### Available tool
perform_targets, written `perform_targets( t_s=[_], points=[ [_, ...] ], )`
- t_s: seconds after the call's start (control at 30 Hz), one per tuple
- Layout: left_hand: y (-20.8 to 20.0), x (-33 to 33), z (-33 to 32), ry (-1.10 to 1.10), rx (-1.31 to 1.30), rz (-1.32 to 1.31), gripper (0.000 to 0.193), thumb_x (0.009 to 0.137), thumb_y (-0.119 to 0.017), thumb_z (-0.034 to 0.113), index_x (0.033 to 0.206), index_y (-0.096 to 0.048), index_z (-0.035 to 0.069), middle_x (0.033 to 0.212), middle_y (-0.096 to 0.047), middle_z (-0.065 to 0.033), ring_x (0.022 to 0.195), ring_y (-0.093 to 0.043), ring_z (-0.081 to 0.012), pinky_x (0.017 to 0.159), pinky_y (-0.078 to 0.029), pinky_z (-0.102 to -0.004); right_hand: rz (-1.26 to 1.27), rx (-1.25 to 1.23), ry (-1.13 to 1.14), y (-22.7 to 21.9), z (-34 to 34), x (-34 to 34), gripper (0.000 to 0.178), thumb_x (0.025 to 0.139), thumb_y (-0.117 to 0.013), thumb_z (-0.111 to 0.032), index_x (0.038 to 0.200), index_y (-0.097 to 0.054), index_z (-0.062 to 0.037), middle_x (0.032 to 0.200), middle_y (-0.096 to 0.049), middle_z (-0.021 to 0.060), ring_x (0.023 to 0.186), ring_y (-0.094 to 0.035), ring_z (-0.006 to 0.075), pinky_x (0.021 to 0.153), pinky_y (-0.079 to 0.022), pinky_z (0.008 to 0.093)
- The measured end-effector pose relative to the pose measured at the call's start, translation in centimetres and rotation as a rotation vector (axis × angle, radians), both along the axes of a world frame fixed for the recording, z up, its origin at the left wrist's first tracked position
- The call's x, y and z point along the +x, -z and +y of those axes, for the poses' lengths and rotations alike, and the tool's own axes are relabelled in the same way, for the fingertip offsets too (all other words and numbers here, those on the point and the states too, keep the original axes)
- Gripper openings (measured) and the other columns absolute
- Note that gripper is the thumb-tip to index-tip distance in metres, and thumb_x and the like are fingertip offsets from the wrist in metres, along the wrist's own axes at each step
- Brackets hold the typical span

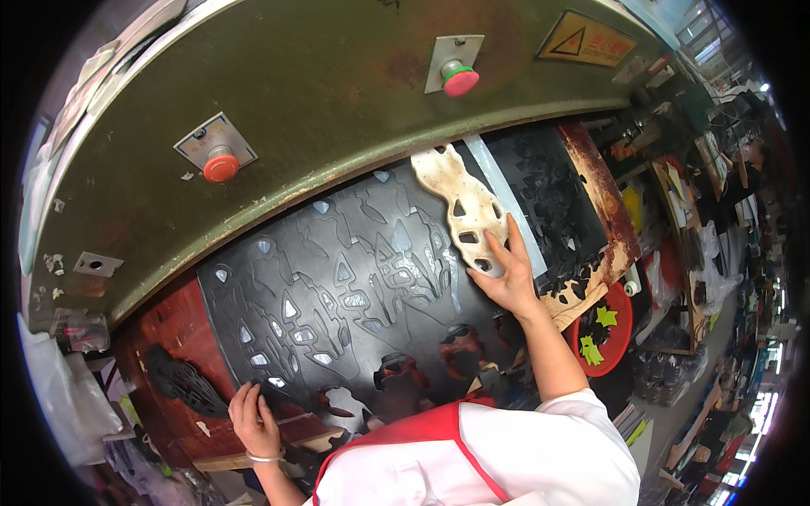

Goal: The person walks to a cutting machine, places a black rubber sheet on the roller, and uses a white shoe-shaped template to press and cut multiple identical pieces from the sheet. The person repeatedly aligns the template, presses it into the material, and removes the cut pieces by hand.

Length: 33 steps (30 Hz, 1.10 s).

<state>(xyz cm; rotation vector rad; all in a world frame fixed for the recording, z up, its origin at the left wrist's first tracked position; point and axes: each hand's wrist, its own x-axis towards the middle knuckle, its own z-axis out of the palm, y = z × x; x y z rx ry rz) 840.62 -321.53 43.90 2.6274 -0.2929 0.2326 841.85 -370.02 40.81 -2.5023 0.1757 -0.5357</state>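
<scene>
My right hand [508, 274] grips the near end of a long cream cutting die [472, 208], thumb and fingers at its sides. The die has a wavy outline and several triangular and squarish holes. It lies on a black sheet [253, 312] full of cut outlines, with pale patches showing through some openings. My left hand [255, 419] rests at the sheet's near left corner, fingers loosely bent and slightly apart, with nothing visible in them. Just left of it lies a pile of black cut pieces [181, 379].
A green machine beam [337, 110] spans the far side, carrying a red button [221, 164] and a pink button [460, 80]. A pale strip [506, 202] lies right of the die, beside another dark sheet [548, 185]. A red basin [620, 329] with lime-green pieces stands at the right.
</scene>
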Motion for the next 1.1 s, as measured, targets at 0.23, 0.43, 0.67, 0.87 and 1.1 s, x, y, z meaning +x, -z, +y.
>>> perform_targets(
  t_s=[0.23, 0.43, 0.67, 0.87, 1.1],
  points=[
    [4.0, 0.9, 5.4, -0.405, -0.428, 0.114, 0.025, 0.095, -0.055, 0.009, 0.117, -0.059, -0.002, 0.104, -0.062, -0.0083, 0.089, -0.058, -0.0174, 0.08, -0.047, -0.0289, -0.051, -0.116, 0.034, -0.3, -0.5, 6.2, 0.071, 0.067, -0.081, -0.017, 0.129, -0.052, 0.0018, 0.147, -0.031, 0.0279, 0.131, -0.04, 0.0432, 0.106, -0.037, 0.0404],
    [9.5, 3.0, 3.0, -0.415, -0.33, 0.225, 0.022, 0.097, -0.053, 0.018, 0.104, -0.064, 0.001, 0.074, -0.064, -0.0131, 0.062, -0.06, -0.0251, 0.06, -0.047, -0.0351, -0.386, 0.28, 0.237, -4.9, -1.2, 14.1, 0.068, 0.09, -0.054, -0.012, 0.145, -0.02, 0.0087, 0.141, -0.034, 0.0286, 0.13, -0.039, 0.041, 0.109, -0.031, 0.0426],
    [9.9, 11.4, 2.1, -0.444, -0.138, -0.011, 0.026, 0.095, -0.057, 0.025, 0.091, -0.063, 0.0, 0.071, -0.06, -0.0231, 0.064, -0.058, -0.0426, 0.057, -0.043, -0.0463, -0.459, -0.182, 0.28, -8.6, 1.7, 22.9, 0.103, 0.088, -0.054, -0.057, 0.147, -0.001, 0.009, 0.15, -0.001, 0.0377, 0.139, -0.008, 0.0523, 0.113, -0.012, 0.0555],
    [8.3, 15.5, 1.7, -0.428, -0.097, -0.022, 0.032, 0.096, -0.056, 0.031, 0.09, -0.063, 0.0, 0.067, -0.06, -0.0234, 0.059, -0.057, -0.0429, 0.052, -0.042, -0.0467, -0.394, -0.205, 0.257, -7.9, 1.5, 22.2, 0.104, 0.086, -0.062, -0.051, 0.147, -0.003, 0.0092, 0.151, 0.002, 0.0356, 0.139, -0.008, 0.0512, 0.113, -0.014, 0.0554],
    [8.2, 15.3, 1.6, -0.402, -0.11, -0.103, 0.035, 0.096, -0.055, 0.033, 0.085, -0.062, 0.001, 0.063, -0.057, -0.0231, 0.056, -0.055, -0.0416, 0.051, -0.041, -0.0456, -0.208, -0.184, 0.476, -1.6, -2.4, 15.5, 0.076, 0.079, -0.075, -0.023, 0.138, -0.036, 0.0068, 0.125, -0.052, 0.0247, 0.113, -0.053, 0.0332, 0.095, -0.043, 0.0381]
  ],
)
